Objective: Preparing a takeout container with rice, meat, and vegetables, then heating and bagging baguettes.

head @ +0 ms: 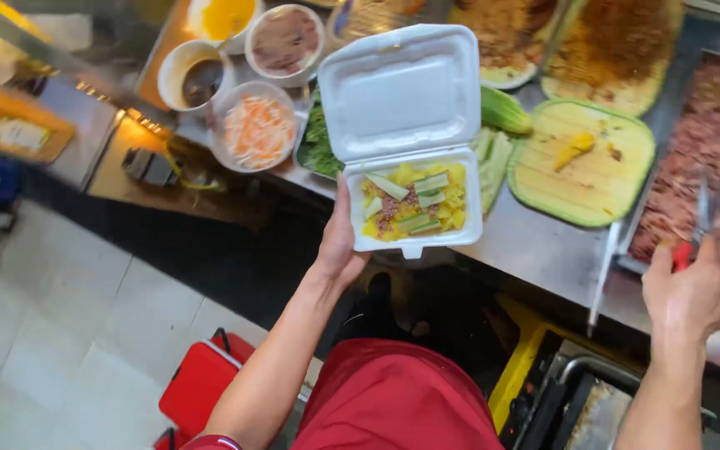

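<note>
My left hand [339,242] holds an open white foam food box [402,92] from beneath, near the counter's front edge. The box's lower half holds yellow rice, cucumber slices and shredded meat [412,202]. My right hand [693,287] is at the far right, closed around red-handled scissors or tongs [697,221] whose metal blades point into a tray of chopped reddish meat [706,137].
A green round cutting board [585,162] lies between the hands, with a knife [606,271] beside it. Bowls of sauces and shredded carrot salad [256,129] stand at the left, greens and cucumbers behind the box. Red stool [197,383] on the tiled floor below.
</note>
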